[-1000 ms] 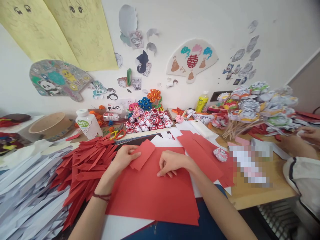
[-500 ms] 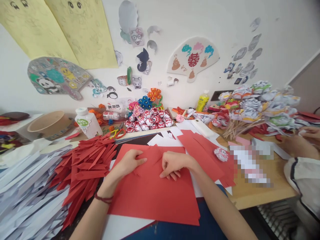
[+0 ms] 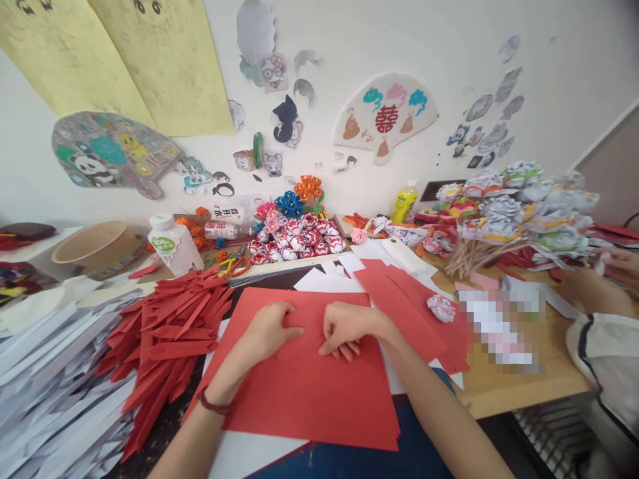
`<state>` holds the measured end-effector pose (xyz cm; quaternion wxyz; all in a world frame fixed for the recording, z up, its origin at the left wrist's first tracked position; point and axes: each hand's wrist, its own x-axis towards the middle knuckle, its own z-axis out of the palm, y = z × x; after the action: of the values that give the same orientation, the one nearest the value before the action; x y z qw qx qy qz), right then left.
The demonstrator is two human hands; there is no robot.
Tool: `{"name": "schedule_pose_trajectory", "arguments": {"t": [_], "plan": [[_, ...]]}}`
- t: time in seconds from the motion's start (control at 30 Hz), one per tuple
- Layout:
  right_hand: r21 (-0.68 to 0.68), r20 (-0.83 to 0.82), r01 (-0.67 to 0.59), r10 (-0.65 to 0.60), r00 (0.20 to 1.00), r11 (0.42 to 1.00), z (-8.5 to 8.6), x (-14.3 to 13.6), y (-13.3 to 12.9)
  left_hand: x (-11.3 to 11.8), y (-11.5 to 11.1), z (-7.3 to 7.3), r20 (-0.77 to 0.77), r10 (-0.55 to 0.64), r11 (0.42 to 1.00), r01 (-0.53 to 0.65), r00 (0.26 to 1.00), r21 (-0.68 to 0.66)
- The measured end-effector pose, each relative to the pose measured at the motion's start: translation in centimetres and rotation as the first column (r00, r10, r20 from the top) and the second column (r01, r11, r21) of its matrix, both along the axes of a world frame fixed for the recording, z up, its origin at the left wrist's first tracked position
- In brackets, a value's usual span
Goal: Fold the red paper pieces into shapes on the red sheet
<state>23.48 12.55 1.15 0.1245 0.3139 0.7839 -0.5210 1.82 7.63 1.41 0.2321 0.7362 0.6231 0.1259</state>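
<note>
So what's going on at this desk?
The person's left hand and right hand are over large red sheets; red on red, I can't tell if either pinches a smaller piece. Beside them, on the left, lie piles of red strips and white strips. A paper flower sits on more red paper to the right, where another person's hand shows.

Bright, diffuse light, soft shadows; stretched edges, slight blur
</note>
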Motion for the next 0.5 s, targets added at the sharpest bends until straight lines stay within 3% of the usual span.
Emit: {"name": "schedule_pose_trajectory", "arguments": {"t": [0.27,0.5], "plan": [[0.001,0.002,0.01,-0.01,1.0,1.0,0.0,0.0,-0.1,1.1,-1.1,0.8,0.09,-0.136,0.99,0.139,0.987,-0.03],[0.002,0.016,0.022,-0.022,1.0,1.0,0.0,0.0,-0.1,0.9,-0.6,0.9,0.233,0.027,0.995,-0.004,0.972,-0.1]]}}
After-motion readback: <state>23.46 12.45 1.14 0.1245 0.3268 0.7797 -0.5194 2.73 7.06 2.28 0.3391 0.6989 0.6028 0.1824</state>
